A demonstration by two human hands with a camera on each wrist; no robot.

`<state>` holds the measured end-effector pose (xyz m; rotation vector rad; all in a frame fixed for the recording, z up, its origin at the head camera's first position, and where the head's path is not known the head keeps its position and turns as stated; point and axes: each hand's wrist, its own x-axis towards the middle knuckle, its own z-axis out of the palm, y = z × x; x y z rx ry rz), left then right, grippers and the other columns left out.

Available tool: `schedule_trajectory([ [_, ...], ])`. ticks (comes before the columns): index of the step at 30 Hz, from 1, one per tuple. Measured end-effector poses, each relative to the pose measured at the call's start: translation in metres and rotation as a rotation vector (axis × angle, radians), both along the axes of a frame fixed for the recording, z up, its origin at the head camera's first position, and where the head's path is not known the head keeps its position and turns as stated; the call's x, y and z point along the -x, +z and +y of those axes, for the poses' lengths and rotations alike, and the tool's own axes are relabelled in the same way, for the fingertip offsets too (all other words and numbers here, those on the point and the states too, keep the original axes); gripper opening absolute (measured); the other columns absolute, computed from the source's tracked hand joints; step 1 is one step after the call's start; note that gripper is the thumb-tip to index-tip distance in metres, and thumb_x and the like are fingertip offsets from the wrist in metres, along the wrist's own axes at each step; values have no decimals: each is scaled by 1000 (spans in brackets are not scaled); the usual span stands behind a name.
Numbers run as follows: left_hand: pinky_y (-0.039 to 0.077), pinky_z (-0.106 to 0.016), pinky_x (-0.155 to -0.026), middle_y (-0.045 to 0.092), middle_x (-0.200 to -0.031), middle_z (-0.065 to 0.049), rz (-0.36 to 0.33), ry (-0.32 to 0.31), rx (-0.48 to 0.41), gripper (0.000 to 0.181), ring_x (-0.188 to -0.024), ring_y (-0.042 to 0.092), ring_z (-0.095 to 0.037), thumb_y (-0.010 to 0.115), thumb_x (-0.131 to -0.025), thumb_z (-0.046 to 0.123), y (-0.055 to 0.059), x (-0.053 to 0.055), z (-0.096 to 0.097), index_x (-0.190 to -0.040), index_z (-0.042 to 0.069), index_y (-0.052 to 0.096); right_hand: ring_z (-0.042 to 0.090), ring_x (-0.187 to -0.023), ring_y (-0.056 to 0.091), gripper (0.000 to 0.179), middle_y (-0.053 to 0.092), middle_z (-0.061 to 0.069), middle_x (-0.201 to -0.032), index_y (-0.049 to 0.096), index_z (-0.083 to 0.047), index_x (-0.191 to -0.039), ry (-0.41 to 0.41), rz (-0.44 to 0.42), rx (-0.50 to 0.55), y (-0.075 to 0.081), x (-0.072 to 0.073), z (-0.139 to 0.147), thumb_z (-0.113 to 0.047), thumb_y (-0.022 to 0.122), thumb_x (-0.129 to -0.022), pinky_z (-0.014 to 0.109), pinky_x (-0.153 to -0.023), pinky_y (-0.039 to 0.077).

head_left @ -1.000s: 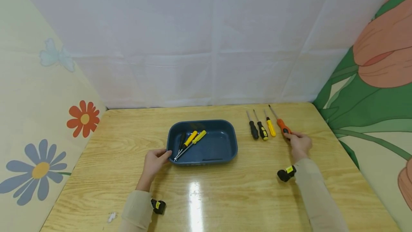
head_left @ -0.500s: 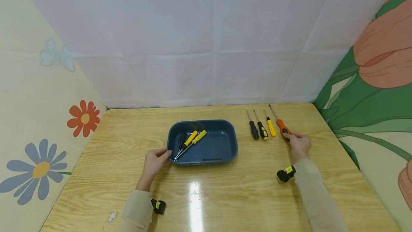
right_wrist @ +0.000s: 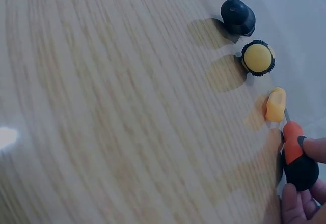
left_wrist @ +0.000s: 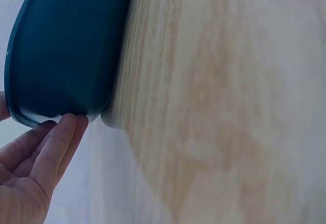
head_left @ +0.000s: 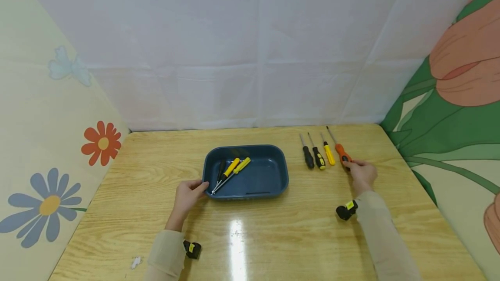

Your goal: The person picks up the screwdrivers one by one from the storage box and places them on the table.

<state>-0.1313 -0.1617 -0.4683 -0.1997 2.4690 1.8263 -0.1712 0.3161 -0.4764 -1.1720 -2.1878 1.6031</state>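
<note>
My left hand (head_left: 188,194) pinches the near left corner of a dark blue tray (head_left: 273,195), thumb over the rim and fingers (left_wrist: 53,145) against the outer wall. Inside the tray, at its left, lie a black-handled screwdriver (head_left: 221,169), a yellow-and-black one (head_left: 231,168) and a lime-yellow one (head_left: 242,166). At the right, my right hand (head_left: 362,174) grips the handle end of an orange-and-black screwdriver (head_left: 340,151), its shaft pointing away. The right wrist view shows thumb and fingers on either side of the black butt of that orange screwdriver (right_wrist: 294,150).
Left of the orange screwdriver lie a black screwdriver (head_left: 307,157), a black-and-yellow one (head_left: 319,158) and a yellow one (head_left: 329,154), side by side. The wooden table (head_left: 285,237) ends at a white cloth (head_left: 234,77) behind. A small white patch (head_left: 136,263) shows at the near left.
The right hand and the orange screwdriver's handle have shifted very slightly left. The left hand, the tray and the other screwdrivers stay where they were.
</note>
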Motion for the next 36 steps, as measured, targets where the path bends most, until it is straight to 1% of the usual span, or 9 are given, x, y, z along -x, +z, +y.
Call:
schedule_trajectory([
  [3,55,-33,-70,61,-102,-28,4,-1,6,29,-82,65,-27,61,-85,7,0,0,0,-106,-13,61,24,-110,44,48,47,15,-127,53,-1,-125,-1,-3,13,2,0,-1,-19,66,-82,23,-75,42],
  [7,55,-33,-69,62,-101,-28,12,-3,7,28,-82,65,-28,61,-85,7,0,0,0,-105,-13,61,22,-109,45,49,47,13,-127,53,-2,-126,-8,-9,39,5,0,-2,-18,66,-81,16,-65,40],
  [14,55,-33,-70,61,-102,-28,4,-1,9,29,-82,65,-28,61,-86,7,0,0,0,-106,-13,61,22,-105,46,50,48,13,-124,52,-2,-125,-36,11,29,4,2,-2,-22,66,-82,24,-82,43],
  [19,55,-31,-69,62,-101,-28,2,4,16,29,-82,65,-27,61,-85,8,1,0,1,-105,-13,61,20,-101,46,50,49,12,-123,52,-2,-126,-36,20,25,4,2,-1,-22,65,-82,18,-74,42],
  [23,55,-30,-68,62,-101,-27,1,4,12,29,-82,65,-27,61,-85,7,1,0,0,-105,-13,61,17,-100,47,48,50,10,-120,54,-3,-125,-51,41,25,6,2,-1,-23,65,-82,17,-74,42],
  [28,55,-29,-67,62,-98,-28,11,10,-1,28,-79,65,-27,61,-85,5,1,-1,1,-104,-15,61,10,-90,48,43,53,1,-105,58,-3,-120,-82,105,13,12,2,0,-22,65,-82,17,-72,42],
  [30,55,-28,-66,62,-97,-28,18,11,-13,27,-78,65,-28,61,-85,4,1,-1,1,-103,-16,61,8,-86,48,40,54,-1,-100,60,-3,-117,-88,145,10,11,5,3,-22,66,-82,17,-65,42],
  [33,55,-27,-66,62,-96,-29,25,1,-28,28,-79,65,-29,61,-85,4,2,-1,1,-104,-16,60,7,-83,49,36,55,-5,-94,63,-6,-111,-87,209,33,2,13,11,-24,68,-81,14,-52,40],
  [36,55,-26,-66,62,-97,-29,28,-10,-26,29,-81,65,-30,61,-85,5,3,-1,0,-105,-17,60,7,-81,52,36,58,-6,-90,66,-7,-107,-80,309,72,-14,24,21,-27,73,-77,13,-50,42],
])
